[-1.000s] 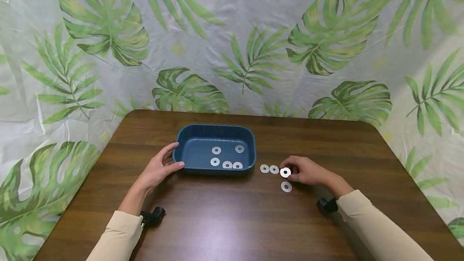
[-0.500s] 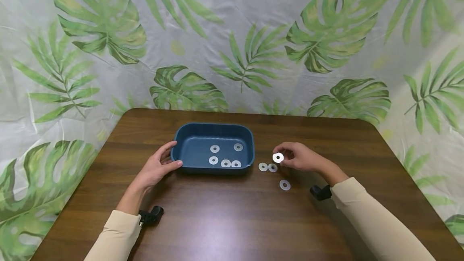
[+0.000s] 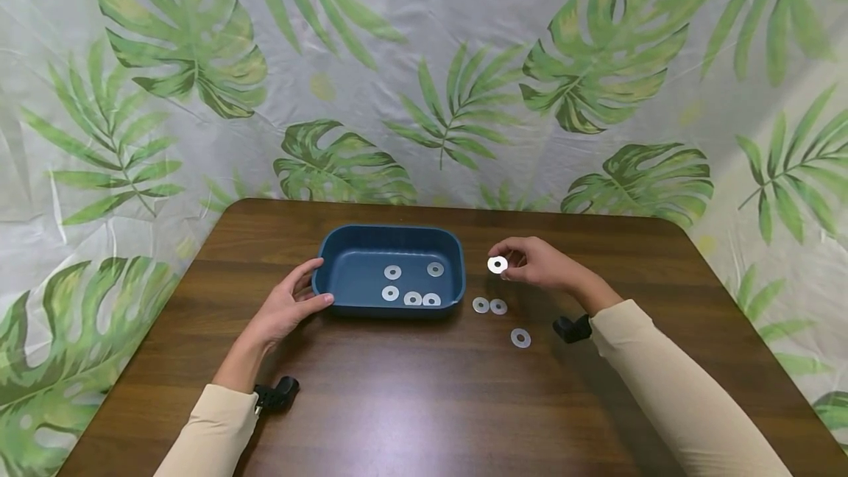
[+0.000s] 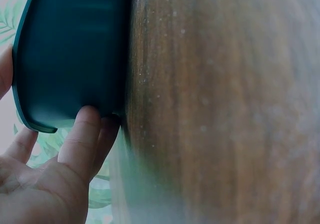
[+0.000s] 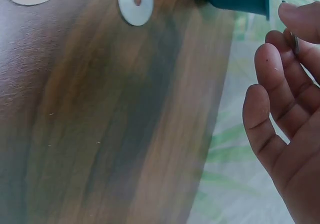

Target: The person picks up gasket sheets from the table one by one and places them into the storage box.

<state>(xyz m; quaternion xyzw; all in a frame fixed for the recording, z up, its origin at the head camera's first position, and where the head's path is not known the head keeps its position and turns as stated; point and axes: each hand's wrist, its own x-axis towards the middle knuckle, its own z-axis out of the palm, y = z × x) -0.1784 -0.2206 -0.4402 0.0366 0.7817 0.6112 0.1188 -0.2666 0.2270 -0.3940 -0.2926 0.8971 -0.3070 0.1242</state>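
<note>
Pinching a flat, shiny ring (image 3: 492, 267), the right hand (image 3: 539, 263) hovers; the left hand (image 3: 281, 311) holds a smooth, round-cornered tray (image 3: 364, 309).

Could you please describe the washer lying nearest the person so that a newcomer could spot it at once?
On the brown wooden table, find the blue tray, then the side-by-side pair of washers just right of it. The lone washer lies further right and lower in the head view; unlike the pair, it lies by itself.
</note>
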